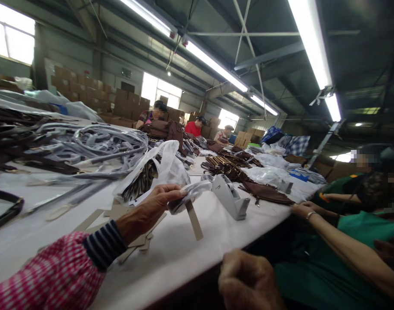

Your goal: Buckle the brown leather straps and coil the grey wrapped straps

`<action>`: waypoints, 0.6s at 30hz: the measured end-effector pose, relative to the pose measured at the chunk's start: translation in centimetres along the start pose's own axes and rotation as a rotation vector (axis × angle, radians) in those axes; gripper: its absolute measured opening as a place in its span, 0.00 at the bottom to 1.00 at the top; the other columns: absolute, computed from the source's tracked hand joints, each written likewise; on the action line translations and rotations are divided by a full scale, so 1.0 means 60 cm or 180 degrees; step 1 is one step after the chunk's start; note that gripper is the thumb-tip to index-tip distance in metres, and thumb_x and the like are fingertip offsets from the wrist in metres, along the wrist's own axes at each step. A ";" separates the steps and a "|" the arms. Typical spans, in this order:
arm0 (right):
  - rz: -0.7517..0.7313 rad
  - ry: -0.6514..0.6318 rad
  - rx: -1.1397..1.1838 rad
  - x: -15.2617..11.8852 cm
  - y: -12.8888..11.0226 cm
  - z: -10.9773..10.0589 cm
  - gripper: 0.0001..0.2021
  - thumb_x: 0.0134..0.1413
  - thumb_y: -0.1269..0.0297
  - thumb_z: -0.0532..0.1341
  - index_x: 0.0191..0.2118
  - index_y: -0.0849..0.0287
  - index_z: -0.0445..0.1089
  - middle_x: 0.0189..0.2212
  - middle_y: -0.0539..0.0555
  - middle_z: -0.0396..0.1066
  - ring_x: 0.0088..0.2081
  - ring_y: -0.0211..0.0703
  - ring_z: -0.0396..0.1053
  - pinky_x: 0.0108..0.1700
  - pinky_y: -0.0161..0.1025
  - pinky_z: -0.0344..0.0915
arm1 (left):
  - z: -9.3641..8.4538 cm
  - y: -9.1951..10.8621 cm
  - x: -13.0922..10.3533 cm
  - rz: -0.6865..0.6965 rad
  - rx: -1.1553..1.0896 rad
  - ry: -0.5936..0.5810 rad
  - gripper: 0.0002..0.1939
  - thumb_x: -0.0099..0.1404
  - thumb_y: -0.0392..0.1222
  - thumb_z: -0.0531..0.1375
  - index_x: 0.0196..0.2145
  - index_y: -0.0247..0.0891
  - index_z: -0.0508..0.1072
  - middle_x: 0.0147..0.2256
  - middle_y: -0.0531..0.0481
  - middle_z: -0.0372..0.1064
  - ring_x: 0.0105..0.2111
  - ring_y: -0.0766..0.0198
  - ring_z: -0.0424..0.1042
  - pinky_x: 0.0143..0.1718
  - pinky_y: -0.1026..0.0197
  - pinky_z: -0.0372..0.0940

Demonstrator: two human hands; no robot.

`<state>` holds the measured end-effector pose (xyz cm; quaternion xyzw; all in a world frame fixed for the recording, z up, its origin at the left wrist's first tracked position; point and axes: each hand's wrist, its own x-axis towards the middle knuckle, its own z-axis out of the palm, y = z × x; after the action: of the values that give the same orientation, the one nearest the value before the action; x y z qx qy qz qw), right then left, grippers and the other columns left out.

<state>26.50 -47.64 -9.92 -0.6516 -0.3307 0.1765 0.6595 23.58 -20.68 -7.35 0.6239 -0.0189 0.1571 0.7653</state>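
Note:
Closed at the fingertips, my left hand (pixel 163 196) grips a plastic-wrapped strap (pixel 176 207) above the white table. A narrow grey-beige cardboard strip (pixel 194 221) hangs down beside the strap. My right hand (pixel 248 280) is at the bottom, near the table's front edge, with its fingers curled in; anything inside them is hidden. A grey tape dispenser (pixel 229 196) stands just right of the wrapped strap. Several loose cardboard strips (pixel 137 242) lie under my left forearm. Behind my left hand sits a white plastic bag (pixel 171 165) with dark straps in it.
Wrapped straps (pixel 109 140) are heaped at the left, beside dark brown straps (pixel 10 133). Brown pieces with gold zips (pixel 223 168) lie farther back. A co-worker in green (pixel 361 232) sits close at right, their hands on a brown pouch (pixel 264 192). Other people work across the table.

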 end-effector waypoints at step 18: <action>0.0129 0.0559 0.0672 0.082 0.048 0.066 0.17 0.55 0.51 0.71 0.32 0.63 0.78 0.23 0.53 0.74 0.18 0.30 0.58 0.19 0.31 0.46 | 0.060 0.009 -0.026 0.0158 0.0724 0.0396 0.17 0.55 0.53 0.68 0.23 0.37 0.74 0.21 0.55 0.61 0.25 0.65 0.58 0.28 0.62 0.52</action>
<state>28.00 -41.19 -11.99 -0.5980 -0.2380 0.1658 0.7472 22.55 -24.40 -6.41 0.6950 0.0311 0.2156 0.6852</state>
